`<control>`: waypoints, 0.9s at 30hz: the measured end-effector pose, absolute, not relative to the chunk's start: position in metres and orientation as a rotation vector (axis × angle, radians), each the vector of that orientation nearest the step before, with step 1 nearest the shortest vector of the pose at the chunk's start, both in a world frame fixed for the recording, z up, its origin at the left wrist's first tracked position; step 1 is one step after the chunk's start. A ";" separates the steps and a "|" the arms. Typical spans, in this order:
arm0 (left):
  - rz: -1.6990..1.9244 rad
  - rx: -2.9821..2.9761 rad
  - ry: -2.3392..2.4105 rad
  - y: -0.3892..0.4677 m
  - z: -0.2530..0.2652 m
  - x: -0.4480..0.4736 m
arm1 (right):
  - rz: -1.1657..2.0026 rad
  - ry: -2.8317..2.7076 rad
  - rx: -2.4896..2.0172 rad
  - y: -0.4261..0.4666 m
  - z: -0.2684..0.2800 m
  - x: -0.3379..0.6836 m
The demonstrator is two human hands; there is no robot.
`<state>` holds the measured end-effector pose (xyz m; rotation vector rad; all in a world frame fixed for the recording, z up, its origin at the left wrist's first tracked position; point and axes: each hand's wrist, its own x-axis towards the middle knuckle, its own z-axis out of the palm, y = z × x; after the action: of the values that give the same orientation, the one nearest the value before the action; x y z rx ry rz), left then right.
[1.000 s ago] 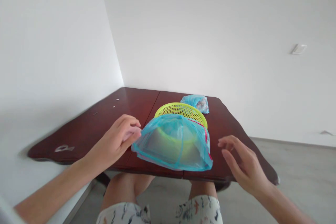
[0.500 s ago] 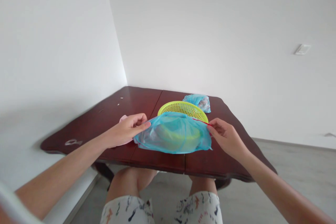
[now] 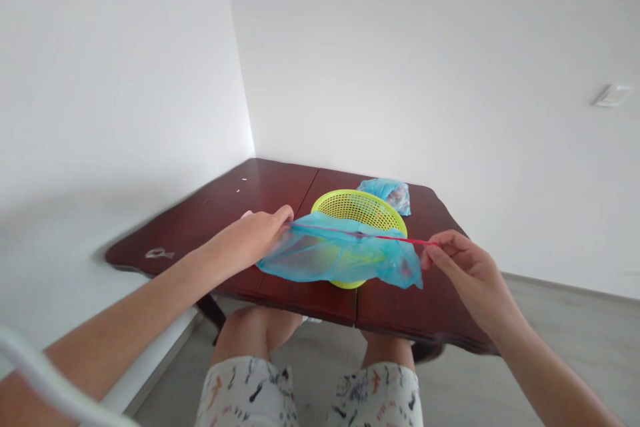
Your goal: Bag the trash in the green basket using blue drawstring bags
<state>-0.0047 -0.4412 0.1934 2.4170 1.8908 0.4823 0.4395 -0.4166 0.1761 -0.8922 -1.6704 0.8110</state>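
A translucent blue plastic bag (image 3: 330,257) with a red drawstring (image 3: 405,239) is stretched between my hands, in front of a yellow-green plastic basket (image 3: 345,199). My left hand (image 3: 263,233) is closed on the bag's left end. At the other side my right hand (image 3: 460,263) pinches the drawstring, which runs taut across the bag's top edge. Much of the basket's near side shows only through the blue film. Something pale pink (image 3: 247,214) peeks out behind my left hand, mostly hidden.
Behind the basket lies another blue bag (image 3: 390,195), bunched up with something inside. The dark red wooden table (image 3: 260,187) also bears small white scraps (image 3: 239,191) and a clear looped scrap (image 3: 159,253) near its left corner. White walls border it at the back and left.
My right hand has moved right, drawing the red drawstring out long and straight. The bag has flattened along its top edge, and the basket's lower rim now shows beneath it.
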 end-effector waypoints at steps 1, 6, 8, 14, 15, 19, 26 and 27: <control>0.488 2.400 1.899 -0.443 0.195 -0.003 | 0.805 -1.662 -0.889 -0.421 0.173 0.439; 0.761 2.201 1.897 -0.457 0.200 -0.003 | 0.830 -1.538 -0.887 -0.438 0.141 0.436; 0.868 2.180 1.875 -0.461 0.197 -0.010 | 0.833 -1.459 -0.891 -0.443 0.124 0.435; 0.985 2.156 1.720 -0.468 0.191 -0.035 | 0.850 -1.164 -0.821 -0.452 0.093 0.433; 0.987 2.138 1.652 -0.469 0.193 -0.036 | 0.869 -1.145 -0.813 -0.451 0.092 0.433; 0.975 1.900 1.307 -0.471 0.204 -0.036 | 0.939 -1.124 -0.815 -0.442 0.096 0.438; 1.308 1.241 0.896 -0.447 0.200 -0.029 | 1.180 -1.079 -0.774 -0.426 0.127 0.451; 1.290 1.198 0.862 -0.443 0.201 -0.027 | 1.223 -1.088 -0.759 -0.424 0.131 0.451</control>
<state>-0.0266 -0.4432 0.2011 1.1977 0.8619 1.2903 0.4513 -0.4244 0.1308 -0.7592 -1.0882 1.2227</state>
